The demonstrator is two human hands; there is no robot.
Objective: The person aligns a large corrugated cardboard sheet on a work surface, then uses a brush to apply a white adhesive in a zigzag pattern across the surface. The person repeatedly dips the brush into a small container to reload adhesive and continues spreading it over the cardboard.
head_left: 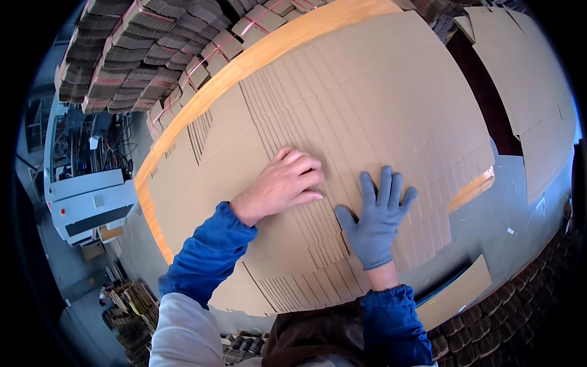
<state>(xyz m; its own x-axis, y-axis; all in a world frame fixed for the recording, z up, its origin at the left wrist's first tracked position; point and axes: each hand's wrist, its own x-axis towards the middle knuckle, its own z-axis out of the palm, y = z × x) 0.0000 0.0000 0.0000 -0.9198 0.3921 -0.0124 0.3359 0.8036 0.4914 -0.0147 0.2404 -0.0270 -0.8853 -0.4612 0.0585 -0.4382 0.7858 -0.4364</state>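
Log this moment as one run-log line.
left hand: bare, flat on fanned cardboard sheets | right hand: grey glove, fingers spread, flat on same sheets | table: wooden edge visible

The flattened cardboard sheets (367,122) across the middle of the frame are matt brown corrugated board, smooth-faced with crisp cut edges. The table edge (269,52) showing at upper centre looks like pale, lightly glossy wood. The right hand (376,217) wears a grey knitted cloth glove; the left hand (282,183) is bare. Both sleeves (205,260) are blue matt fabric. At upper left, bundled cardboard stacks (122,49) are bound with pink plastic strapping.
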